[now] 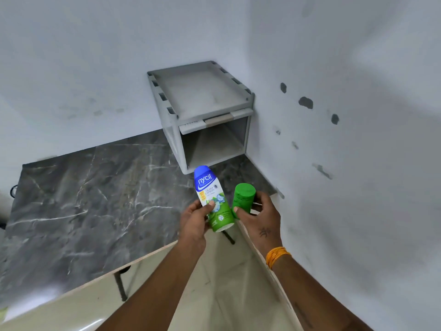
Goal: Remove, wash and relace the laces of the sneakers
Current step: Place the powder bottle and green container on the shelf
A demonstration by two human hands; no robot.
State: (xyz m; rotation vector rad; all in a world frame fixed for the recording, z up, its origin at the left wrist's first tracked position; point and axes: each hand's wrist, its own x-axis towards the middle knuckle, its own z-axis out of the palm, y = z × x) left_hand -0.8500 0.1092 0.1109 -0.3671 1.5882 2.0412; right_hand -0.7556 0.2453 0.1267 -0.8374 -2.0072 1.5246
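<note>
I am gripping the Nycil bottle [213, 203] mid-body in my left hand [193, 222] and the green container [243, 197] in my right hand [260, 215]; both seem light, stiff, slick plastic.

green container [243, 198]: label unreadable (blurred) | black object [2, 224]: cut by left edge

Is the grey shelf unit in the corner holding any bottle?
No, the grey shelf unit shows nothing on it or inside; both bottles are in the hands.
</note>
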